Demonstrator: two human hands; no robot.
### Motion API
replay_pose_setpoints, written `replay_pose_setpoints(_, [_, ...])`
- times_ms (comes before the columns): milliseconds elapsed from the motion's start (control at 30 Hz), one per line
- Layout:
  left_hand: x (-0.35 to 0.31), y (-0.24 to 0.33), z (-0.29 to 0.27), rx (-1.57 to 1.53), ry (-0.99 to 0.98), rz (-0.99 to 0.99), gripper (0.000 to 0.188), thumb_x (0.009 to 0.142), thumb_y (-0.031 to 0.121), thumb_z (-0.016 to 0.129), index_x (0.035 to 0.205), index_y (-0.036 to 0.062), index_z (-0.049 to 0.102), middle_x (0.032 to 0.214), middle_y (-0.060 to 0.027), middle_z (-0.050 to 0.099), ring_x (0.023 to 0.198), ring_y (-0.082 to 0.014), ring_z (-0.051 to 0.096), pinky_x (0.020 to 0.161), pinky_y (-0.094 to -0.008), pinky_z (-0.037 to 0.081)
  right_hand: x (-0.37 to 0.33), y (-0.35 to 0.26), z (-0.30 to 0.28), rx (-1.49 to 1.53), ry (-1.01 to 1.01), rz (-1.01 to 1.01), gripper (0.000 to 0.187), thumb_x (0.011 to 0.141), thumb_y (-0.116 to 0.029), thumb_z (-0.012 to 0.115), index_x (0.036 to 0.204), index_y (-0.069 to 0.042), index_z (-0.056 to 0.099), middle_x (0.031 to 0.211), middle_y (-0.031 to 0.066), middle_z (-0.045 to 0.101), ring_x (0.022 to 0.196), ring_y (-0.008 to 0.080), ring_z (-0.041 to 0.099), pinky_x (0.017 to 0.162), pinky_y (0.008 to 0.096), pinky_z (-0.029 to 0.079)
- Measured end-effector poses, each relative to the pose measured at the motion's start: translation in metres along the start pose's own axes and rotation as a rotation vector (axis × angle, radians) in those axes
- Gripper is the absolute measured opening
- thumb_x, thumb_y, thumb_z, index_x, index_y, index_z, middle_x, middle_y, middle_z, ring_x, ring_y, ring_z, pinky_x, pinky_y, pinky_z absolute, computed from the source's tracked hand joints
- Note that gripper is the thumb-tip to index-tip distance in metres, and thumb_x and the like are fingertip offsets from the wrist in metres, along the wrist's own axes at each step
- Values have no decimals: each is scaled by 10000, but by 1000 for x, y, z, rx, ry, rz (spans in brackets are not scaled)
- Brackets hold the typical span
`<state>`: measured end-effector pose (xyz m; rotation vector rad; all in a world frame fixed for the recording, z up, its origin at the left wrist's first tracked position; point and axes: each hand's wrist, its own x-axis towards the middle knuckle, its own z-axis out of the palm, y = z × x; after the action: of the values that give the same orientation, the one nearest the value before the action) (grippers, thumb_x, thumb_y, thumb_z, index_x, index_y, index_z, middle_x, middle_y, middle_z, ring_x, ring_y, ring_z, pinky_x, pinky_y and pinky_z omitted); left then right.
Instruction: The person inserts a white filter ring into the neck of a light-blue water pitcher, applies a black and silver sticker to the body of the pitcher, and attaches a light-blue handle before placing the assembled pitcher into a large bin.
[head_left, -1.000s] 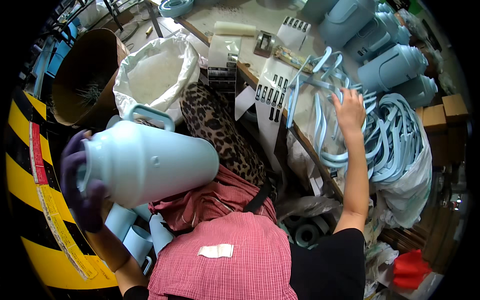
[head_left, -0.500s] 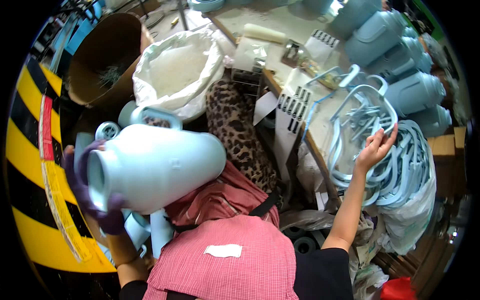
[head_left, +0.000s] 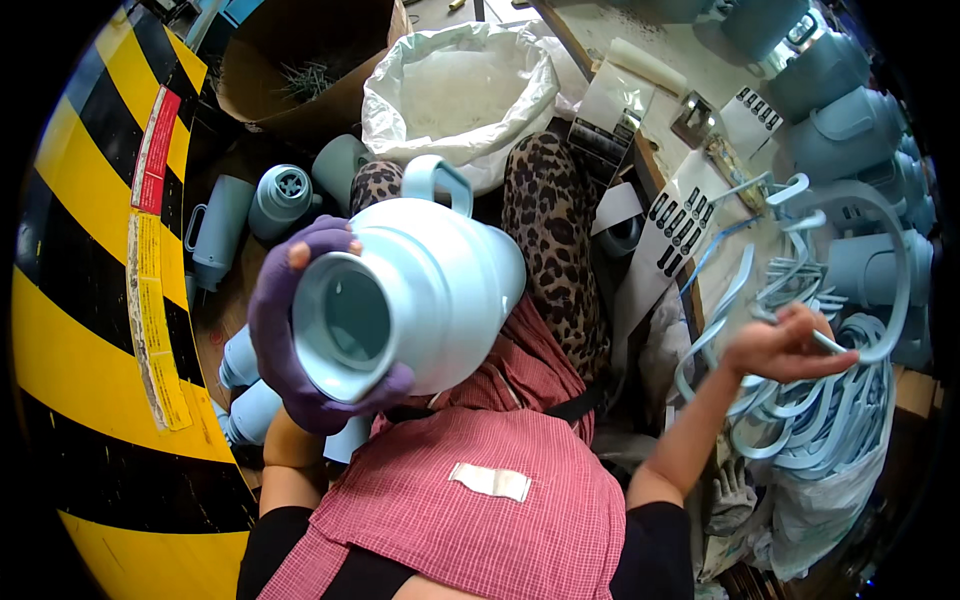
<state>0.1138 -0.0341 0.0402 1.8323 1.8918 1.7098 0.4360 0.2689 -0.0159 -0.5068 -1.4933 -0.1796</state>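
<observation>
My left hand point(head_left: 272, 315), in a purple glove with bare fingertips, grips the rim of a light blue plastic jug body point(head_left: 450, 290). The jug lies tilted over my lap, its round mouth facing me and its side handle up. On the right, my bare right hand point(head_left: 785, 347) has its fingers closed on one end of a curved light blue plastic handle point(head_left: 905, 265), raised above a pile of similar handles point(head_left: 830, 425). The pile spills from a white plastic bag point(head_left: 835, 515) beside the bench.
Several blue jugs point(head_left: 855, 130) stand along the workbench point(head_left: 690, 50). A white-lined sack point(head_left: 390, 110) and a cardboard box point(head_left: 240, 80) holding thin metal pieces are ahead. More jugs point(head_left: 220, 225) lie at left, beside a yellow-and-black striped panel point(head_left: 80, 330).
The jug has turned, its mouth now more toward me, and moved right in view with my left hand. My right hand has lifted a handle from the pile. The whole view has shifted.
</observation>
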Motion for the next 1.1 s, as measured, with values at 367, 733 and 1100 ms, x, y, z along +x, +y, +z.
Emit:
replay_pose_setpoints(367, [-14,8,13,309,-38,11,1144,707,546,920,1562,90,312,1244,-140,664,1411,-415,450,1238,-607,207,-30,-169,107,1613,-240,1352,615,1147,-262,451,1684,-188,161,869,6,454,456,40,318,393,227,284])
replay_pose_setpoints(733, [-8,14,39,130,122,30,1082,770,647,829,1565,110,329,1354,-129,615,1443,-379,424,1247,-614,226,-26,-170,117,1433,-349,1359,555,1144,-215,457,1657,-128,262,875,-10,453,513,24,325,433,204,277])
replay_pose_setpoints(1100, [-10,-8,2,-1129,-33,-930,554,812,83,714,1340,69,546,1296,-107,653,972,-128,604,963,-284,485,-24,-182,72,1287,-711,1438,693,1113,-241,522,1684,-92,160,835,5,423,584,86,425,526,245,386])
